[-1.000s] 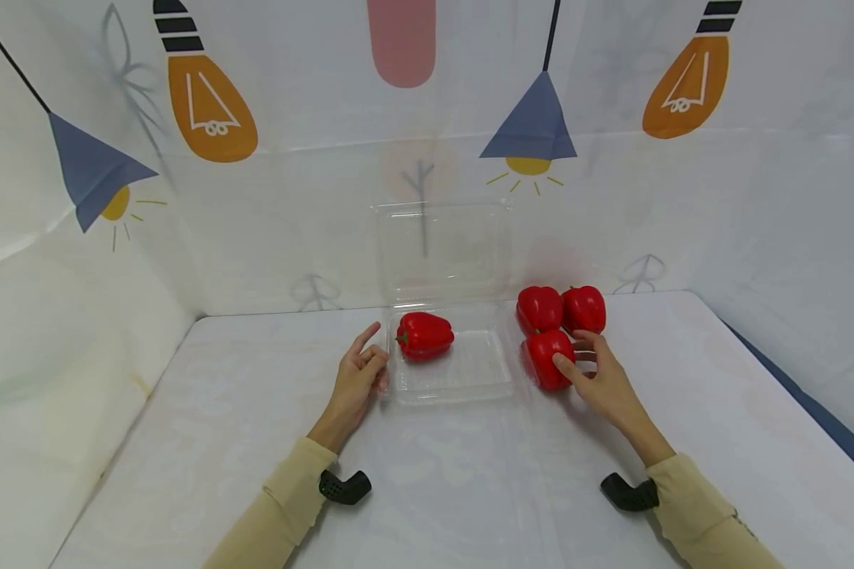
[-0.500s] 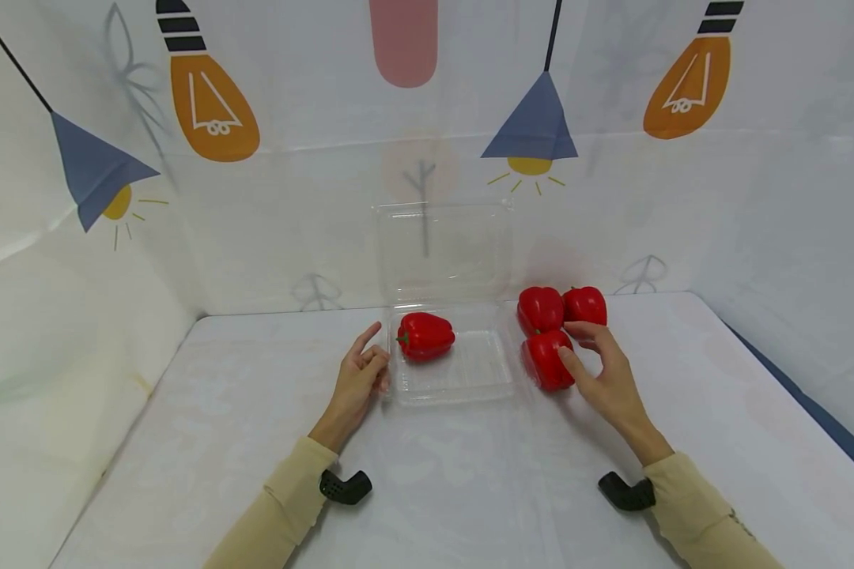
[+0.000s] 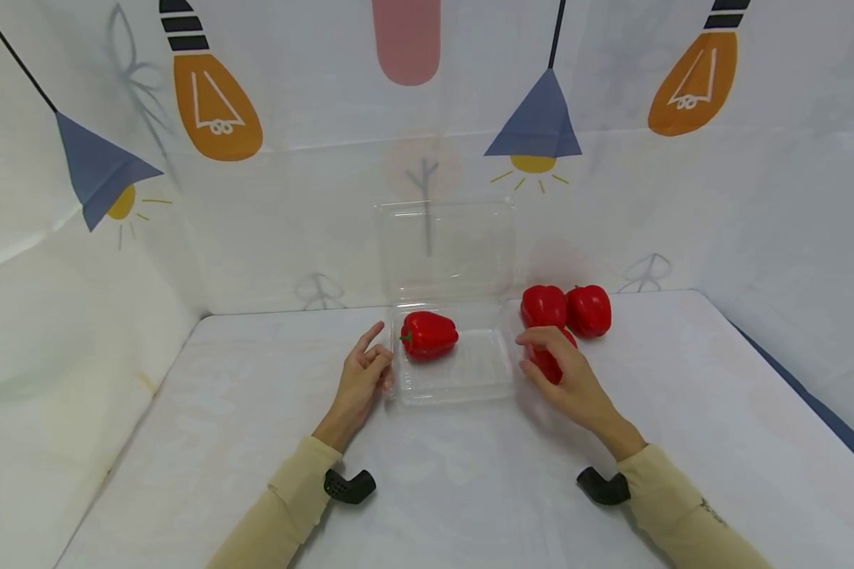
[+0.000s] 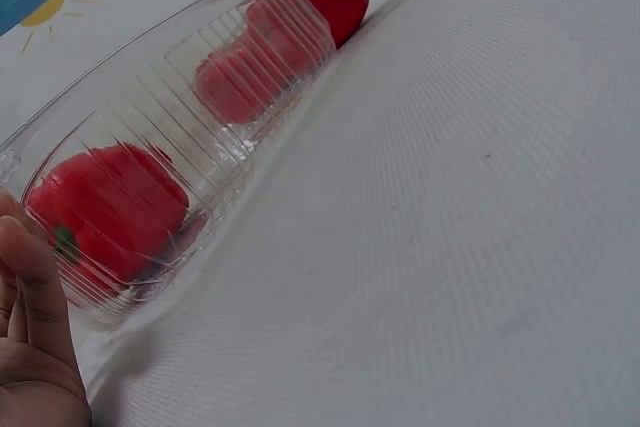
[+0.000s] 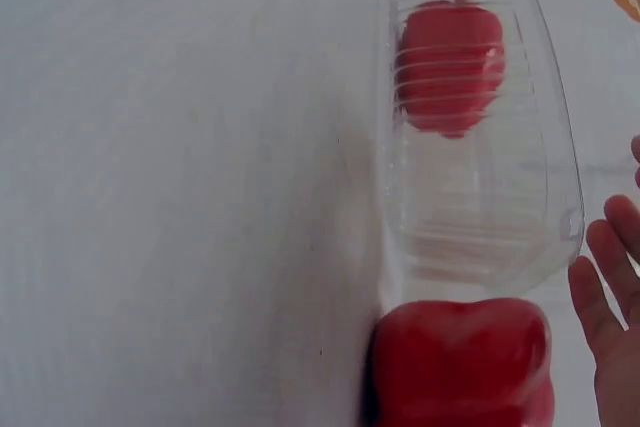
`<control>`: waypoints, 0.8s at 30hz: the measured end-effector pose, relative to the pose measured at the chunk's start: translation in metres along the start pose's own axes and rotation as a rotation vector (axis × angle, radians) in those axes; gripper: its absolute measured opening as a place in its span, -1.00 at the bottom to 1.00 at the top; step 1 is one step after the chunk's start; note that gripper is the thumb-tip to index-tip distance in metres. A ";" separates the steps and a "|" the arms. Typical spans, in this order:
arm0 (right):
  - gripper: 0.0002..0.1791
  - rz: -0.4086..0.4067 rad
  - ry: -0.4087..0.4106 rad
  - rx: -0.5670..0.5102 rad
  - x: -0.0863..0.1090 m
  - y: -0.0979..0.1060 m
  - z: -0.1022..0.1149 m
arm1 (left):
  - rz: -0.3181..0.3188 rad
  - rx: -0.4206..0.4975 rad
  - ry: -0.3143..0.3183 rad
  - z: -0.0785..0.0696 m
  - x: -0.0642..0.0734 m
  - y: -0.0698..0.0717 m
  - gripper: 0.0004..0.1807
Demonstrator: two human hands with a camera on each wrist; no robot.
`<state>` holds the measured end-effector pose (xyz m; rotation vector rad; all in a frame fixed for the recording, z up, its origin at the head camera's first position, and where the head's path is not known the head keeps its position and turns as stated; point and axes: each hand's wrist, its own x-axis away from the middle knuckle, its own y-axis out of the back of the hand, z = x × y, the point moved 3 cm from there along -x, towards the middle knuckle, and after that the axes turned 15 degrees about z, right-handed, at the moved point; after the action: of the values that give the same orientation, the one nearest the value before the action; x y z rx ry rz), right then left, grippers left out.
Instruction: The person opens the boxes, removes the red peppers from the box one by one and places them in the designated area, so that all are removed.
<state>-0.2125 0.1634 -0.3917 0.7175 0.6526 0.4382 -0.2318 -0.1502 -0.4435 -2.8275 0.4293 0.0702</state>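
My left hand [image 3: 359, 383] rests at the left end of the clear plastic clamshell box [image 3: 455, 394], index finger extended and fingertips at the wall. One red bell pepper [image 3: 428, 336] lies on its side in the box's left half. Over the nearest loose red bell pepper [image 3: 548, 365] hovers my right hand [image 3: 578, 389], thumb and fingers spread. The right wrist view shows straight fingers [image 5: 590, 307] beside the box's right rim, with that loose pepper lying apart from them. In the head view the hand partly hides this pepper.
Behind the right hand stand two more red bell peppers, one [image 3: 543, 307] near the box and another [image 3: 588, 310] farther right. The box's transparent lid [image 3: 447, 249] stands raised against the printed backdrop [image 3: 292, 213]. A white cloth [image 3: 441, 490] covers the table.
My right hand has moved left from the near pepper's right side, over it towards the box, while the pepper stays put. My left hand stays at the box's left end.
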 end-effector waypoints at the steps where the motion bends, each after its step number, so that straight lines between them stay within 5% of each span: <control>1: -0.37 0.010 -0.005 0.001 -0.001 -0.001 0.001 | 0.002 0.001 0.004 0.000 0.000 0.000 -0.36; 12: -0.42 0.145 -0.046 -0.047 -0.020 -0.023 0.014 | -0.010 0.014 0.009 0.002 0.000 0.001 -0.35; 24: -0.46 0.174 -0.053 -0.006 -0.037 -0.041 0.017 | 0.001 -0.002 -0.003 0.003 -0.001 0.001 -0.36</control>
<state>-0.2216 0.1067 -0.3967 0.7805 0.5409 0.5795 -0.2332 -0.1504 -0.4469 -2.8292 0.4302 0.0758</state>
